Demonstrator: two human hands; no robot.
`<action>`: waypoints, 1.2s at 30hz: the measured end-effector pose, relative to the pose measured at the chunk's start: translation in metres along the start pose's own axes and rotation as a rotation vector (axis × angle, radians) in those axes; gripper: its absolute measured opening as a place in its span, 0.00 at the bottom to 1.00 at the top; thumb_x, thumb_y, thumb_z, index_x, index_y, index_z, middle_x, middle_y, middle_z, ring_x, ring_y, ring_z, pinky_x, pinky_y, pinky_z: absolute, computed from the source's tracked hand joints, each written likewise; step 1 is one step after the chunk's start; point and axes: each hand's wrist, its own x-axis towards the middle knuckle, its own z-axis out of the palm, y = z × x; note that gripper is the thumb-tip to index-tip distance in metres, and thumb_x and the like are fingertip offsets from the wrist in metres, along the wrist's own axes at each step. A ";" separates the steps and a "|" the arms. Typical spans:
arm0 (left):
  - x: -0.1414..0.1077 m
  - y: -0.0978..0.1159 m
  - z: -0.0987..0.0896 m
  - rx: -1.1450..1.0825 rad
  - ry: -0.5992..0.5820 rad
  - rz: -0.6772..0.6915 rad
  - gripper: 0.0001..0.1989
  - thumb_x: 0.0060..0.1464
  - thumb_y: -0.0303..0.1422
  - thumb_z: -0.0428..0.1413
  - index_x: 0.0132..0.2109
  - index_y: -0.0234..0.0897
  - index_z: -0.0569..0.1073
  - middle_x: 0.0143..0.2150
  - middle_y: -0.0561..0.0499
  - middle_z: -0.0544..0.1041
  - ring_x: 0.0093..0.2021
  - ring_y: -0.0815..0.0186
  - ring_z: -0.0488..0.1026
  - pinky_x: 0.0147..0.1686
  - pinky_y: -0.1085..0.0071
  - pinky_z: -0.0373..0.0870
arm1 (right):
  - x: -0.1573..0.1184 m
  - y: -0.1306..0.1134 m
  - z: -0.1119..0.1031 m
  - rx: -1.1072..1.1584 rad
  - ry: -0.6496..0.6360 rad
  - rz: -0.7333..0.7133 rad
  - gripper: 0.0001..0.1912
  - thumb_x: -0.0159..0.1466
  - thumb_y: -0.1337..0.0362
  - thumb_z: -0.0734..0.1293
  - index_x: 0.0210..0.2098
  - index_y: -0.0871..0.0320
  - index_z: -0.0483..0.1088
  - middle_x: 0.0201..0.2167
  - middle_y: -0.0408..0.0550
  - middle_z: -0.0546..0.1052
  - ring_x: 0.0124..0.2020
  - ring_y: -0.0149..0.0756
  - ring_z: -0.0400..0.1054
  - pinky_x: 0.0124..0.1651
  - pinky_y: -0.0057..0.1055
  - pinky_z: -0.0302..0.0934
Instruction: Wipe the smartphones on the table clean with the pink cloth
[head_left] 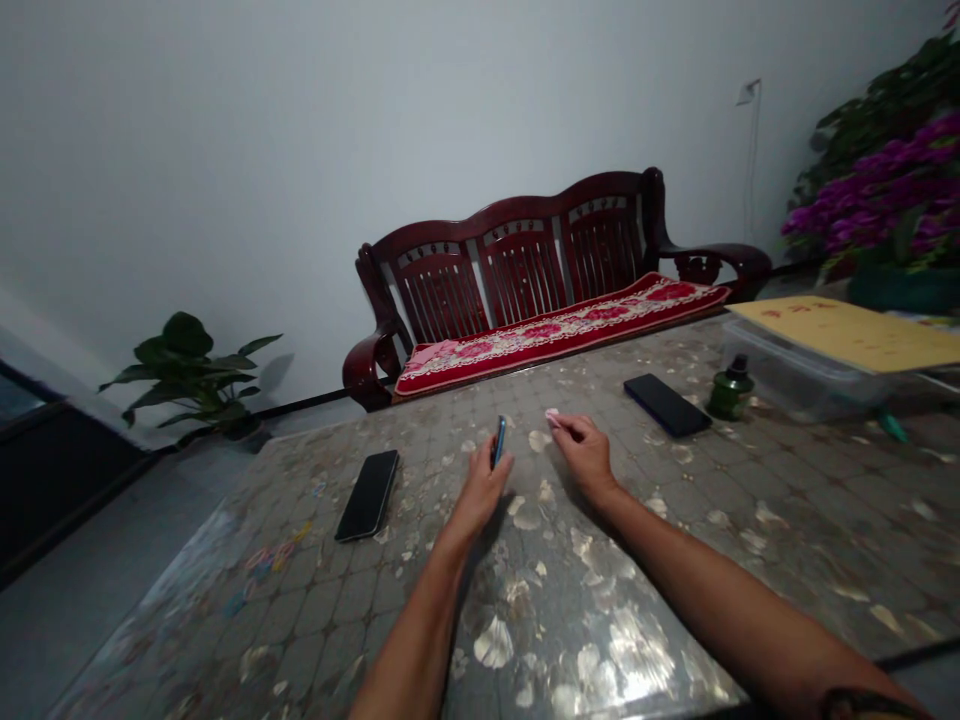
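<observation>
Near the middle of the patterned table (525, 640), my left hand (484, 480) grips a thin blue-edged phone (500, 440), which stands tilted up on its side. To its right, my right hand (583, 448) pinches a small pinkish-white crumpled piece (552, 416) between thumb and fingers. The two hands are apart. A black phone (367, 495) lies flat to the left of my left hand. Another dark phone (666, 404) lies to the right of my right hand, beside a small green bottle (730, 388) with a black cap.
At the right is a clear plastic box (802, 375) with a yellow sheet (847, 330) on top. Colourful bands (274, 560) lie at the left. Beyond the table are a wooden bench (517, 260) with a red cover, a leafy plant (191, 370) and purple flowers (892, 195).
</observation>
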 end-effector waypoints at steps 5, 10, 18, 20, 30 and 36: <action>-0.006 -0.004 0.024 0.867 -0.037 0.240 0.34 0.45 0.45 0.70 0.58 0.41 0.73 0.56 0.38 0.73 0.63 0.41 0.64 0.61 0.53 0.62 | 0.019 0.017 -0.011 0.131 0.147 0.247 0.23 0.52 0.48 0.75 0.39 0.59 0.83 0.44 0.55 0.83 0.46 0.48 0.76 0.54 0.43 0.68; -0.010 -0.005 0.038 1.440 -0.146 0.285 0.38 0.52 0.47 0.67 0.66 0.41 0.67 0.54 0.36 0.73 0.56 0.40 0.70 0.56 0.49 0.64 | 0.021 0.022 -0.015 0.194 0.099 0.338 0.23 0.48 0.49 0.77 0.37 0.58 0.83 0.41 0.55 0.84 0.45 0.49 0.77 0.52 0.44 0.69; -0.008 -0.012 0.051 1.734 -0.235 0.295 0.37 0.56 0.49 0.64 0.68 0.41 0.65 0.54 0.36 0.73 0.54 0.44 0.70 0.53 0.53 0.66 | 0.019 0.027 -0.018 0.204 0.068 0.399 0.23 0.44 0.48 0.78 0.33 0.58 0.83 0.37 0.55 0.85 0.42 0.50 0.78 0.48 0.42 0.70; -0.007 -0.015 0.053 1.739 -0.238 0.286 0.38 0.56 0.49 0.64 0.68 0.41 0.65 0.55 0.36 0.73 0.54 0.43 0.70 0.52 0.54 0.67 | 0.019 0.027 -0.018 0.204 0.060 0.408 0.23 0.44 0.48 0.78 0.33 0.58 0.83 0.37 0.54 0.85 0.42 0.50 0.78 0.47 0.42 0.70; -0.002 -0.029 0.052 1.773 -0.189 0.392 0.36 0.56 0.52 0.63 0.67 0.43 0.67 0.52 0.38 0.74 0.52 0.45 0.70 0.52 0.55 0.67 | 0.018 0.031 -0.018 0.177 0.020 0.406 0.25 0.46 0.46 0.77 0.35 0.58 0.82 0.39 0.54 0.85 0.43 0.49 0.78 0.46 0.41 0.70; -0.004 -0.027 0.053 1.732 -0.199 0.384 0.37 0.55 0.51 0.64 0.67 0.43 0.67 0.54 0.37 0.73 0.54 0.44 0.69 0.53 0.53 0.65 | 0.017 0.032 -0.018 0.134 0.016 0.372 0.23 0.47 0.47 0.76 0.36 0.58 0.83 0.40 0.54 0.85 0.44 0.49 0.78 0.49 0.42 0.70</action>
